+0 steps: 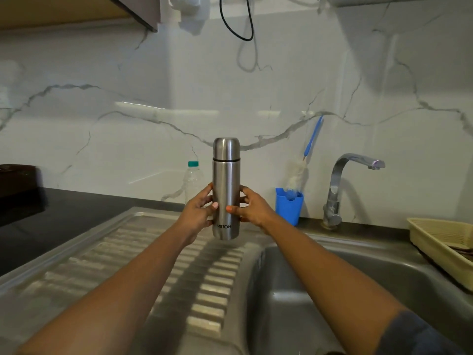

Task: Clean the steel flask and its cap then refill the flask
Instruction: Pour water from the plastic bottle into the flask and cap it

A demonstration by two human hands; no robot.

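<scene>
Facing the marble backsplash (128, 119), you have a ribbed steel drainboard (143, 265) below your left forearm and the sink basin (345, 290) below your right forearm. A clear plastic bottle (193, 179) with a teal lid stands at the wall just left of the flask, and your left hand covers its base from view. To the right, a blue holder (290, 208) carries a bottle brush (299, 172) whose blue handle leans against the wall. The chrome faucet (341, 180) stands further right, its spout turned to the right. A beige basket (432, 233) sits at the right rim of the sink, and a dark box (18, 184) rests on the black countertop (66, 208) at far left. A black cable (236, 24) hangs from above. The steel flask (226, 180) is upright in the air over the inner edge of the drainboard, with its cap (226, 147) fitted on top and the MILTON lettering toward you. Your left hand (197, 213) and right hand (253, 210) both wrap the lower half of the body, fingers curled round the back and thumbs laid across the front, tips close together.
</scene>
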